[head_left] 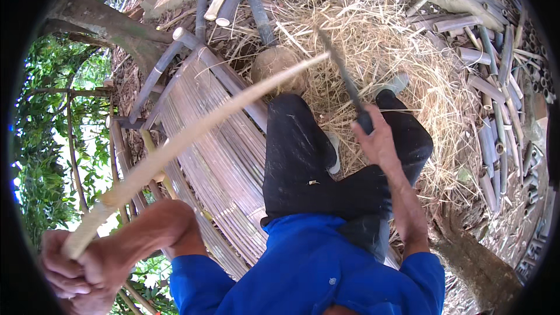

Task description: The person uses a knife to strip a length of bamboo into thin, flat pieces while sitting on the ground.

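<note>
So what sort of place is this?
Probably an outdoor bamboo-working spot: cut bamboo poles piled about, pale shavings heaped on the ground, and trees beside it.

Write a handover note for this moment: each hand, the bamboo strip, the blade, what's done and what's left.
Left hand: closed on the near end of a long pale bamboo strip, which slants up toward the straw pile.
Right hand: grip closed on the handle of a long dark blade, raised over the strip's far end.
Done: shavings heaped, cut bamboo poles at right.
Left: cannot tell how much of the strip remains untrimmed.
</note>
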A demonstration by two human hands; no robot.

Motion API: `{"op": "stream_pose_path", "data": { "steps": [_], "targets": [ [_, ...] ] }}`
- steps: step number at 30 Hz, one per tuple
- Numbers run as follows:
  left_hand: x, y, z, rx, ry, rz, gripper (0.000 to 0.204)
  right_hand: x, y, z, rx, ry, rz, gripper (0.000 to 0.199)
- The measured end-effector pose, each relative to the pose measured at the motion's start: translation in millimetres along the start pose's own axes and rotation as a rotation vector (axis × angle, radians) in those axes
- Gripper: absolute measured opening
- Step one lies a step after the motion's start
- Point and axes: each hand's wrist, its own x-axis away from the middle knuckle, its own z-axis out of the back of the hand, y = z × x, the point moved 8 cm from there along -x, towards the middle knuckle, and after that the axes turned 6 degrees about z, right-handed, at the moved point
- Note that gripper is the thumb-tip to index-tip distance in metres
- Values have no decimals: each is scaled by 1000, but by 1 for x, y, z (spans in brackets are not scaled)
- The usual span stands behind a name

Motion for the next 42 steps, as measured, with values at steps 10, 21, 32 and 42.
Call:
{"op": "stream_pose_path", "data": {
  "steps": [10, 21, 32, 42],
  "targets": [
    [122, -128, 16, -101, 6, 168, 56, 24, -12, -90, 54, -257, -11, 45],
    [105, -92, 26, -345, 371, -79, 39, 32, 2, -79, 194, -292, 12, 46],
    [148, -92, -40, -395, 310, -184, 48, 28, -135, -50, 82, -194, 153, 37],
    [156, -87, -52, -404, 182, -175, 49, 56, -197, -56, 100, -189, 487, 34]
  ]
}}
